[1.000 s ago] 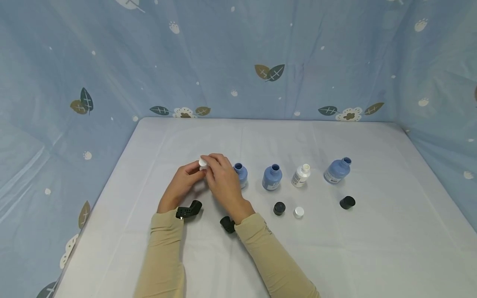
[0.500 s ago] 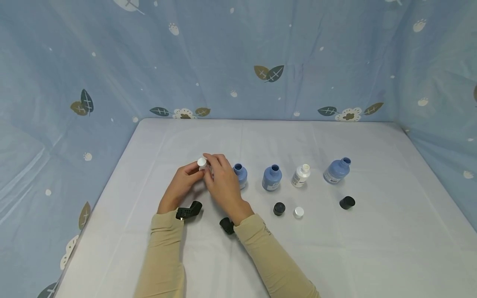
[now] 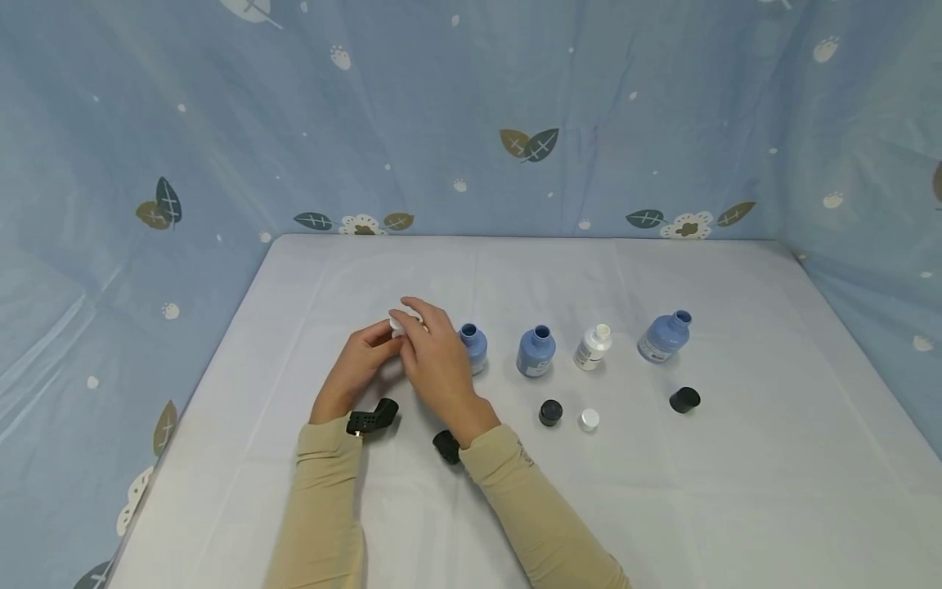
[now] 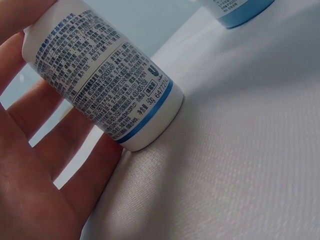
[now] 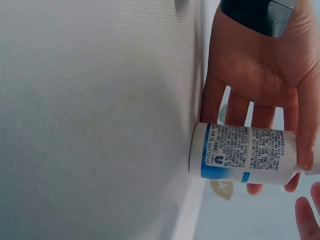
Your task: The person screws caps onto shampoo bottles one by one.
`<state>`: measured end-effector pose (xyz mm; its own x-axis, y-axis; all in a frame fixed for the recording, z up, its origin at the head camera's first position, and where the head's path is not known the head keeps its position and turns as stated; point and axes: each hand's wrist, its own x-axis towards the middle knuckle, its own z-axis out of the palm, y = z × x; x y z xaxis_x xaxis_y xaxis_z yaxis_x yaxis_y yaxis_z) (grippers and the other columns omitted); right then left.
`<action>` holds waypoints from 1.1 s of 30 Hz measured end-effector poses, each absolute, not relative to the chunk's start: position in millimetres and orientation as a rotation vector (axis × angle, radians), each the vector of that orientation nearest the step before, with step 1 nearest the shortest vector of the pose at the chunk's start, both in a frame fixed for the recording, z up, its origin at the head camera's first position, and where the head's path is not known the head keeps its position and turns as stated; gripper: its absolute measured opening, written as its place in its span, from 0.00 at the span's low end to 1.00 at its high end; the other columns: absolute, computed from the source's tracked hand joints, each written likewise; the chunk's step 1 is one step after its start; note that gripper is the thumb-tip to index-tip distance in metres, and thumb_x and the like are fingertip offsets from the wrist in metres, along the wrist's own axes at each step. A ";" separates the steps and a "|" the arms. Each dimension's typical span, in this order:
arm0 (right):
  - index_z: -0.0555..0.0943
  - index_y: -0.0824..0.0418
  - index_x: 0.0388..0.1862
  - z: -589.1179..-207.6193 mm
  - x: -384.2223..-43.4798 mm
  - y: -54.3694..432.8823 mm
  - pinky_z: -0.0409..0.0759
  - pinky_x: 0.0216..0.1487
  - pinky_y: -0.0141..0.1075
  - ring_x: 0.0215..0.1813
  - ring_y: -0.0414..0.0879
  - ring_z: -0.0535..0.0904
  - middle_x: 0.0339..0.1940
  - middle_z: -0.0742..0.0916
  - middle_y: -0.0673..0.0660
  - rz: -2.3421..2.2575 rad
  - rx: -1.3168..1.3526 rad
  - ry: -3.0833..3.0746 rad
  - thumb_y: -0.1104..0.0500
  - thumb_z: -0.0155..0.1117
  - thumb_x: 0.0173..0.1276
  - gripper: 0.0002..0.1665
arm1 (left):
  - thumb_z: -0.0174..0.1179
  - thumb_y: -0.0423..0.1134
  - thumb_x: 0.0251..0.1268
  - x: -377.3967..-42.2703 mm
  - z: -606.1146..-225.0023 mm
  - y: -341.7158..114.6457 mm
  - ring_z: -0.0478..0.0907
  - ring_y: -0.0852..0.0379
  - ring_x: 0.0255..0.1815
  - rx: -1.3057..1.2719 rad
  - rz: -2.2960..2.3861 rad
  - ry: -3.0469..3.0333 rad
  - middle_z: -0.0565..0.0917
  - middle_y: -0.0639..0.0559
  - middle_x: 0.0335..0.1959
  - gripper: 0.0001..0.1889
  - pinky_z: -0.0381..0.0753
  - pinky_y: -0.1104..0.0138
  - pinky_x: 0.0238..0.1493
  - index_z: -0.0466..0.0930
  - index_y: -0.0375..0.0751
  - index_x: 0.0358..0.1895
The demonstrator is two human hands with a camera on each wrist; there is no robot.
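Note:
A white bottle (image 4: pixel 107 75) with a printed label and a blue band near its base is in my left hand (image 3: pixel 353 364). In the right wrist view the fingers of that hand wrap behind the bottle (image 5: pixel 245 152), and the thumb lies near its neck; the base is at the cloth. My right hand (image 3: pixel 443 360) is at the top of the bottle, its fingers over the white cap (image 3: pixel 396 327), which they partly cover. Two right fingertips (image 5: pixel 306 217) show beside the neck in the right wrist view. The thumb's contact is hidden.
Three open blue bottles, one behind my right hand (image 3: pixel 474 352), one in the middle (image 3: pixel 536 353), one on the right (image 3: pixel 664 337), stand with an open white bottle (image 3: pixel 592 348). Before them lie black caps (image 3: pixel 550 412) and a white cap (image 3: pixel 589 420). A patterned curtain (image 3: pixel 441 106) surrounds the table.
My right fingers have shifted round the white cap: they covered it, drew aside so its top showed, and now lie over it again. My left hand and the bottle stay in place.

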<state>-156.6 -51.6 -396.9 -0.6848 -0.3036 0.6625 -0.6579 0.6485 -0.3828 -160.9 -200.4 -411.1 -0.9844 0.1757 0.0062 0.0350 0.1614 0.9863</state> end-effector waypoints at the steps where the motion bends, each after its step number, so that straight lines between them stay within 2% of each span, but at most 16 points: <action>1: 0.77 0.56 0.51 -396.8 -156.6 -51.2 0.68 0.53 0.30 0.59 0.44 0.67 0.58 0.73 0.52 0.845 0.757 -2.309 0.65 0.55 0.60 0.18 | 0.58 0.44 0.59 -160.9 -411.2 -200.4 0.69 0.58 0.40 0.205 1.956 2.310 0.79 0.56 0.35 0.12 0.67 0.68 0.44 0.78 0.41 0.43; 5: 0.78 0.56 0.50 -397.8 -157.3 -50.5 0.66 0.55 0.29 0.60 0.42 0.66 0.60 0.72 0.50 0.880 0.795 -2.307 0.67 0.54 0.60 0.19 | 0.57 0.44 0.60 -160.0 -410.5 -200.6 0.69 0.58 0.39 0.220 1.930 2.329 0.78 0.56 0.35 0.12 0.67 0.68 0.44 0.79 0.42 0.43; 10: 0.79 0.55 0.49 -399.3 -158.0 -49.8 0.64 0.56 0.28 0.59 0.41 0.67 0.57 0.75 0.50 0.905 0.819 -2.312 0.67 0.56 0.60 0.18 | 0.57 0.40 0.60 -160.4 -410.3 -200.0 0.69 0.58 0.42 0.218 1.934 2.328 0.78 0.55 0.38 0.10 0.67 0.68 0.45 0.78 0.39 0.41; 15: 0.79 0.54 0.49 -400.3 -158.2 -49.9 0.67 0.53 0.29 0.55 0.42 0.70 0.52 0.78 0.49 0.906 0.804 -2.323 0.67 0.55 0.60 0.18 | 0.56 0.37 0.60 -160.7 -410.7 -200.1 0.70 0.58 0.47 0.224 1.940 2.313 0.78 0.52 0.43 0.11 0.66 0.67 0.49 0.78 0.36 0.44; 20: 0.79 0.55 0.48 -400.7 -158.9 -50.5 0.70 0.49 0.28 0.51 0.41 0.72 0.49 0.78 0.49 0.932 0.771 -2.311 0.66 0.54 0.61 0.17 | 0.57 0.39 0.60 -160.6 -411.2 -200.3 0.68 0.58 0.52 0.241 1.952 2.290 0.77 0.50 0.48 0.15 0.64 0.66 0.53 0.77 0.36 0.49; 27: 0.79 0.56 0.47 -401.3 -159.5 -51.5 0.71 0.44 0.29 0.46 0.42 0.73 0.45 0.78 0.50 0.930 0.742 -2.300 0.64 0.55 0.61 0.16 | 0.56 0.41 0.62 -161.0 -411.2 -200.9 0.68 0.58 0.54 0.258 1.963 2.265 0.75 0.47 0.52 0.21 0.65 0.68 0.53 0.72 0.35 0.56; 33: 0.79 0.56 0.48 -401.1 -158.6 -51.2 0.72 0.42 0.29 0.44 0.43 0.73 0.44 0.77 0.51 0.934 0.714 -2.310 0.63 0.58 0.60 0.16 | 0.56 0.40 0.61 -160.6 -411.3 -201.0 0.69 0.58 0.52 0.238 1.961 2.272 0.76 0.48 0.52 0.21 0.66 0.67 0.52 0.72 0.34 0.55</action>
